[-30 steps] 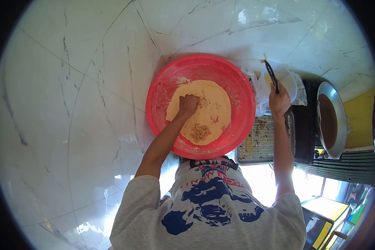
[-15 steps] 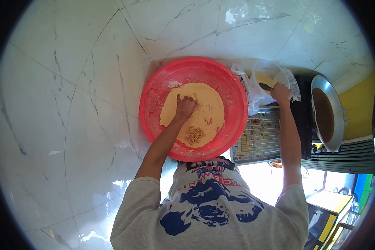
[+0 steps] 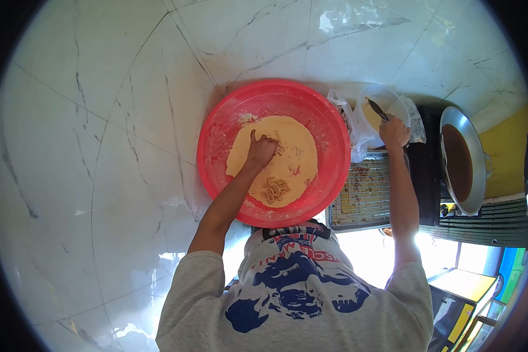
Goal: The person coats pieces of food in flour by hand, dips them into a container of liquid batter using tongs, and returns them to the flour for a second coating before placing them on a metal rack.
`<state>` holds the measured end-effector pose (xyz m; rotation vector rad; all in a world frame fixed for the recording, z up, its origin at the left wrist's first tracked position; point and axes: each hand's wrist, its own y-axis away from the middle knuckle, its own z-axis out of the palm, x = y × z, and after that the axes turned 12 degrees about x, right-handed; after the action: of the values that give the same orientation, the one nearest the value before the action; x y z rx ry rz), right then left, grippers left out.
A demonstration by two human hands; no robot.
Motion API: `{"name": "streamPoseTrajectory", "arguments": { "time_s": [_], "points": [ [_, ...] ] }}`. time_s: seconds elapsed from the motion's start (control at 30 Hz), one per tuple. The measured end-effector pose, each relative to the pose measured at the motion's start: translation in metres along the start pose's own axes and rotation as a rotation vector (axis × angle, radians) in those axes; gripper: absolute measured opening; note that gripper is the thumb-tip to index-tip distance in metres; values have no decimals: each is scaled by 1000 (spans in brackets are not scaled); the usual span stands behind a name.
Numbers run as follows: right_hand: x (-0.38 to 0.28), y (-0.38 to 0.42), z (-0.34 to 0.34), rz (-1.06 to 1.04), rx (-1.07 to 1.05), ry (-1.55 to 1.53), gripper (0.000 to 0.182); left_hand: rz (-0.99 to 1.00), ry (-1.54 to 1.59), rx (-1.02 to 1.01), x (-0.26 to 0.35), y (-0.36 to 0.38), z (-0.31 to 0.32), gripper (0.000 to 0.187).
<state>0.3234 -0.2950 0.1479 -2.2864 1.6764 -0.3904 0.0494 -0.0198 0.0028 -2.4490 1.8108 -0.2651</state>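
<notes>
My left hand is low over the pale yellow flour in a wide red plastic basin. Its thumb stands apart while the other fingers bend down into the flour, beside a few thin strips. Nearer my body, a small heap of coated strips lies on the flour. On the right, my right hand is closed around a dark, narrow utensil, its tip angled up and left over a clear plastic tub holding pale yellow contents.
Below the tub is a metal tray with a wire rack, scattered with crumbs. Farther right, a large metal pan of brown liquid sits on a black stove. A plastic bag lies between basin and tub. White marbled tiles surround the left side.
My right hand has shifted slightly down and left, and the utensil's dark end now shows higher over the tub. My left hand stays almost in place in the flour.
</notes>
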Motion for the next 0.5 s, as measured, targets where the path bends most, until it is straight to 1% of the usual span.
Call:
{"name": "streamPoseTrajectory", "arguments": {
  "time_s": [0.07,0.1,0.17,0.27,0.37,0.47,0.5],
  "points": [
    [5,3,7,10,58,-25,19,-39,82,-63,1,-2,-14,17],
    [6,3,9,14,87,-40,19,-85,171,-54,2,-3,-20,17],
    [7,1,10,21,45,-19,20,-182,349,-34,4,-2,-31,17],
    [3,-2,4,26,-57,19,21,-251,462,73,0,5,-18,19],
    [-2,-9,-7,21,-171,59,24,-279,472,-37,-1,13,-27,19],
    [-6,-12,-5,8,-253,72,26,-242,459,-105,-2,20,-35,22],
    [-6,-14,-4,4,-272,73,27,-238,540,-76,-5,21,-28,22]
  ]
}}
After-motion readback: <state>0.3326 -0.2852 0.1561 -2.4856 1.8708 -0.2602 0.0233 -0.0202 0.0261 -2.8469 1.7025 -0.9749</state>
